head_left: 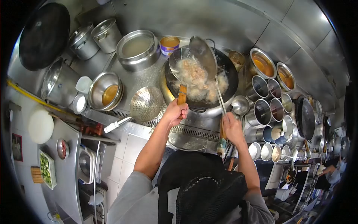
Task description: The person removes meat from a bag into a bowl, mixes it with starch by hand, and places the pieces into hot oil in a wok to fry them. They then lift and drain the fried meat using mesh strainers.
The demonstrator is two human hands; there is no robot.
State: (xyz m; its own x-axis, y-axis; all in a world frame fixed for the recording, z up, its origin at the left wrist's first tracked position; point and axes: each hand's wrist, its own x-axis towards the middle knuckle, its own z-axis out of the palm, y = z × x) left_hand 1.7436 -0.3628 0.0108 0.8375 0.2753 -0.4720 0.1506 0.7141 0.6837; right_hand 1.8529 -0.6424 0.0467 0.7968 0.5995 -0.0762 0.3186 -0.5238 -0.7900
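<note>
My left hand (174, 113) is closed round the wooden handle of a round wire strainer (176, 59). Pale battered pieces of food (193, 73) lie in the strainer, over a large dark wok (230, 72). More pale pieces froth in the wok. Closed on a long metal handle with a wooden end, my right hand (232, 128) holds a big wok ladle (204, 56). The ladle's bowl is tilted beside the strainer, partly over it. How deep the strainer sits in the wok is hard to tell.
Left of the wok are a perforated skimmer (143, 106), a steel bowl with amber liquid (110, 94), a wide pot (137, 47) and an open can (170, 44). Several metal containers (258, 111) crowd the right, near a small ladle (240, 105). A side table (67, 138) stands lower left.
</note>
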